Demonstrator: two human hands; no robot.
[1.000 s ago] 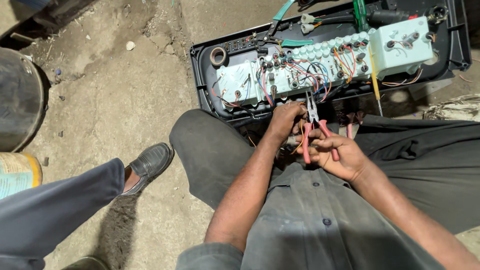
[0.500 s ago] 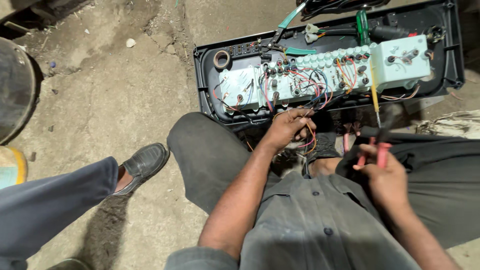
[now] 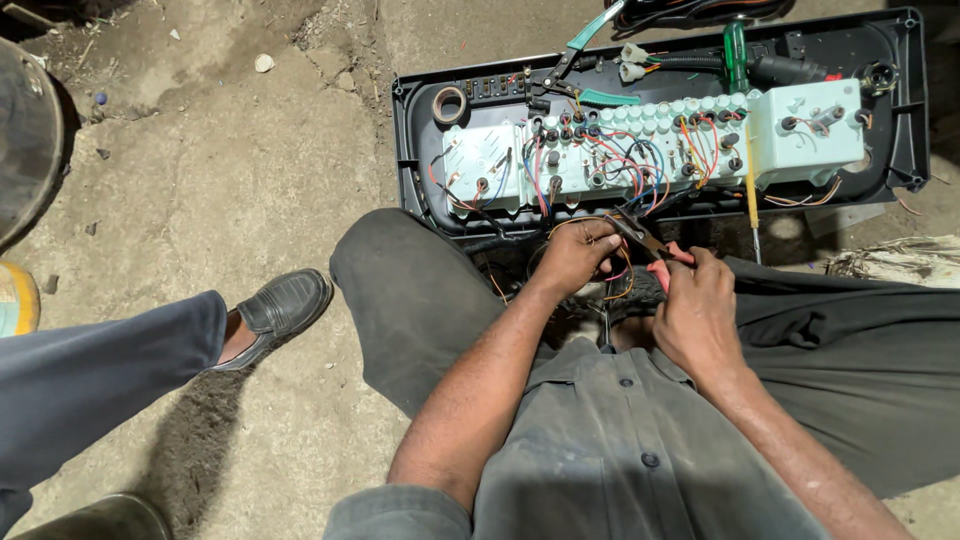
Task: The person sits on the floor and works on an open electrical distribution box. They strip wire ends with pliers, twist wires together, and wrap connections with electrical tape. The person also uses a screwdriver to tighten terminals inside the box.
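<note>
A black instrument panel housing (image 3: 420, 150) lies face down on the ground, its pale back (image 3: 800, 125) covered in coloured wires (image 3: 625, 165). My left hand (image 3: 578, 255) pinches a bunch of thin wires just below the panel's near edge. My right hand (image 3: 695, 305) grips red-handled pliers (image 3: 650, 245), whose jaws point at the wires held by my left hand. The two hands are almost touching above my lap.
Green-handled pliers (image 3: 585, 30), a tape roll (image 3: 449, 104), a green screwdriver (image 3: 735, 50) and a yellow screwdriver (image 3: 750, 190) rest on the panel. Another person's leg and black shoe (image 3: 275, 310) stand at left. A dark drum (image 3: 25, 130) sits far left.
My right hand, which had swung out to the right with the red pliers, has come back to the wires held in my left hand.
</note>
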